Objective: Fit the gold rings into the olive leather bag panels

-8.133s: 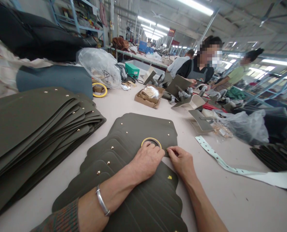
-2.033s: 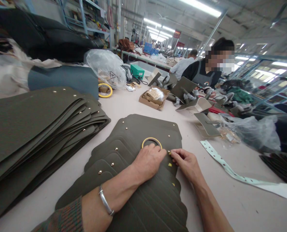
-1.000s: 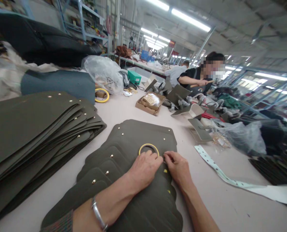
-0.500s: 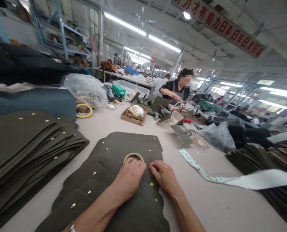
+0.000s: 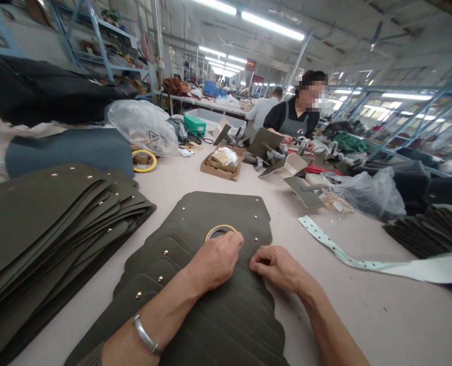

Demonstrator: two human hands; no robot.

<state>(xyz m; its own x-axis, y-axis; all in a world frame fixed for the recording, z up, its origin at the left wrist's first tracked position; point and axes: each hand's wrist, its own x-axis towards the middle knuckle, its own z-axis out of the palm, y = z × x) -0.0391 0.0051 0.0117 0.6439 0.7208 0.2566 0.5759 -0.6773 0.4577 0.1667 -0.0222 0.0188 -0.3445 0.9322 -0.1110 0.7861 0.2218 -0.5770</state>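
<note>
Dark olive leather-like panels [image 5: 226, 208] with small gold studs lie overlapped in a fanned stack in front of me. On the stack, a yellow-rimmed tape roll [image 5: 220, 229] is partly covered by my left hand [image 5: 220, 256], whose fingers are curled closed at the roll's near right side; what they hold is hidden. My right hand [image 5: 273, 264] rests at the stack's right edge, thumb and fingertips pinched together on or just above the panel. Anything between those fingertips is too small to make out.
More studded panels [image 5: 51, 213] spread at the left. A cardboard box [image 5: 222, 170] of gold parts, a second yellow roll [image 5: 144, 160] and plastic bags stand farther back. A pale perforated strip [image 5: 348, 256] crosses the right side. A person [image 5: 296, 109] works opposite.
The view has shifted and tilted down. Two small yellow bits on the panels no longer show. A third stud now shows near the top panel's right edge, and my hands are slightly farther apart.
</note>
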